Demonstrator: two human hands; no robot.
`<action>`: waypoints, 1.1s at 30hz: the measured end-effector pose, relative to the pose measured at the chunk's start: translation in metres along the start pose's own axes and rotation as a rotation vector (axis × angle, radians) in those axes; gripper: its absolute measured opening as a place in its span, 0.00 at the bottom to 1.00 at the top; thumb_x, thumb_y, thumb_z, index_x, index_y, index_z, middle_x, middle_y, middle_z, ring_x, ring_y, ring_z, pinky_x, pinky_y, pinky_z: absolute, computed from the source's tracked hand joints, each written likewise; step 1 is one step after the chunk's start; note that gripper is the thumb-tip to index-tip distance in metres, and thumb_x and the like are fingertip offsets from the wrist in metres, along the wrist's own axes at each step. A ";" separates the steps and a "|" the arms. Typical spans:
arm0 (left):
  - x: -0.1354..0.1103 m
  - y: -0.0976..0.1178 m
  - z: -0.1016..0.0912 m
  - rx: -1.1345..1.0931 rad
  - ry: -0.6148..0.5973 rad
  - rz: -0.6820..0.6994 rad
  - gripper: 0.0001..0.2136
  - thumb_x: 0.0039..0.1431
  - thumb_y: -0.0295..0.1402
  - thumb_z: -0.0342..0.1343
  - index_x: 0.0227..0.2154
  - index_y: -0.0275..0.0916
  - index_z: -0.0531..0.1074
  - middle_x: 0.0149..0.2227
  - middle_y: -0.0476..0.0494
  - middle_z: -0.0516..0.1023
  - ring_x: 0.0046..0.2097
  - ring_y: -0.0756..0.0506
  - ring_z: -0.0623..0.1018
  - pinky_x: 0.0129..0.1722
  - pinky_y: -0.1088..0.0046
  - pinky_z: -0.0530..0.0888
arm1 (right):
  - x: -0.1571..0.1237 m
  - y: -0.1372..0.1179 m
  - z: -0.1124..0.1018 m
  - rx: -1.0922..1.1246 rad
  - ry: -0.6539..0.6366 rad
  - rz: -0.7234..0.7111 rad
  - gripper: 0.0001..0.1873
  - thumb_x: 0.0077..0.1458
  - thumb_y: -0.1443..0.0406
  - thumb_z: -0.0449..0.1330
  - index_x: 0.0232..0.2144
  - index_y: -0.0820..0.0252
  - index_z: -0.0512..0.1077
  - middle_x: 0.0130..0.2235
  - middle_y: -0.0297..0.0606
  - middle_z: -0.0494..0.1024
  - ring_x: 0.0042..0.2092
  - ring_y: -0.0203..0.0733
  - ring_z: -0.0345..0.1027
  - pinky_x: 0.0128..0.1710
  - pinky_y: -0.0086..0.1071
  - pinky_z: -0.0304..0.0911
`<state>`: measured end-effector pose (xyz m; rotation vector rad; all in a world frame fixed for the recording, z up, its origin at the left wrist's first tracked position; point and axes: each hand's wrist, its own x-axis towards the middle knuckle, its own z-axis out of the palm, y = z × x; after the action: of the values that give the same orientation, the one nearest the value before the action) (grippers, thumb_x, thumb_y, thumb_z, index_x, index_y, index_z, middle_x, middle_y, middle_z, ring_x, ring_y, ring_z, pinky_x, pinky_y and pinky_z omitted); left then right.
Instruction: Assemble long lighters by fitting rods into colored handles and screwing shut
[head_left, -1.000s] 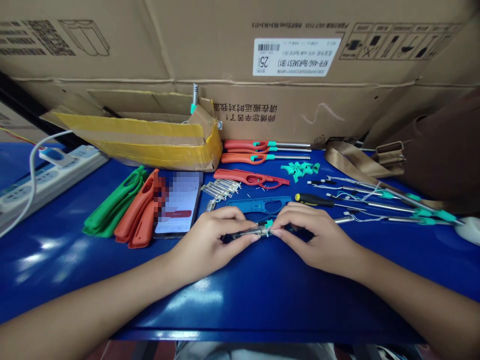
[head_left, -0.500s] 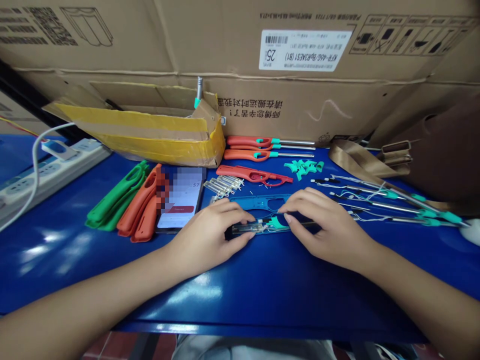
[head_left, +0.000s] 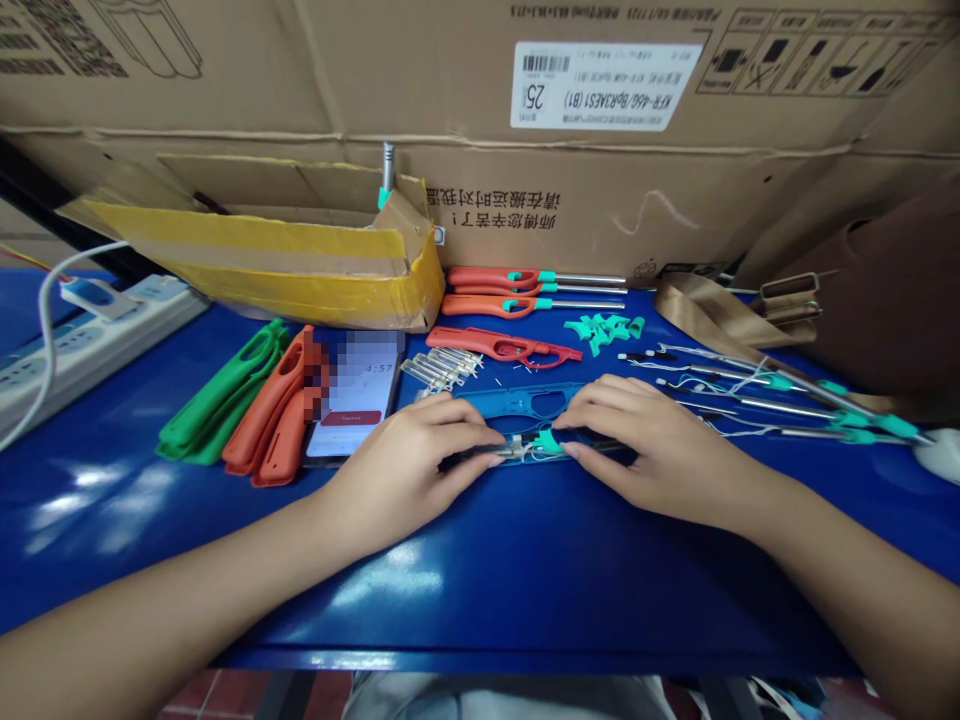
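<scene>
My left hand [head_left: 409,462] and my right hand [head_left: 651,448] both pinch a thin lighter insert [head_left: 531,446], a clear tube with a teal trigger piece and fine wire, lying on the blue table [head_left: 480,570]. Fingers of both hands are closed on its two ends. Just behind it lies a blue lighter shell half [head_left: 521,402]. A red shell half [head_left: 501,347] lies farther back. Several small clear tubes [head_left: 442,369] lie to the left of the blue shell.
A phone [head_left: 358,396] lies beside orange shells [head_left: 281,410] and green shells [head_left: 221,395] at left. Three finished orange lighters [head_left: 525,291], teal triggers [head_left: 606,329] and metal rods with wires [head_left: 780,405] lie behind and right. A yellow-taped box [head_left: 277,262], power strip [head_left: 82,330] and large cartons stand behind.
The insert went from being held up between both hands to lying on the table in front of the blue shell; both hands moved slightly away from me with it.
</scene>
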<state>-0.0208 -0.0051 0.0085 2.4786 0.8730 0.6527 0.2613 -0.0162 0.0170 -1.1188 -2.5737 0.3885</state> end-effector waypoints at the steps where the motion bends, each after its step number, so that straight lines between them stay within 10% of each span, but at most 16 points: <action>1: 0.000 0.000 -0.001 -0.012 0.009 0.000 0.09 0.69 0.32 0.58 0.48 0.40 0.81 0.41 0.43 0.81 0.43 0.45 0.78 0.47 0.65 0.76 | 0.000 0.000 0.000 -0.003 0.000 0.001 0.08 0.68 0.64 0.57 0.47 0.54 0.74 0.46 0.41 0.79 0.49 0.48 0.70 0.50 0.46 0.63; 33: 0.001 0.002 -0.005 0.107 -0.083 -0.010 0.08 0.69 0.30 0.56 0.46 0.39 0.79 0.44 0.42 0.79 0.47 0.41 0.75 0.49 0.60 0.74 | -0.004 0.004 -0.008 -0.041 -0.078 -0.086 0.11 0.70 0.64 0.54 0.48 0.55 0.75 0.47 0.40 0.80 0.48 0.45 0.73 0.55 0.45 0.62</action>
<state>-0.0223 -0.0048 0.0136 2.5739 0.9097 0.5086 0.2696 -0.0151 0.0221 -1.0213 -2.6987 0.3680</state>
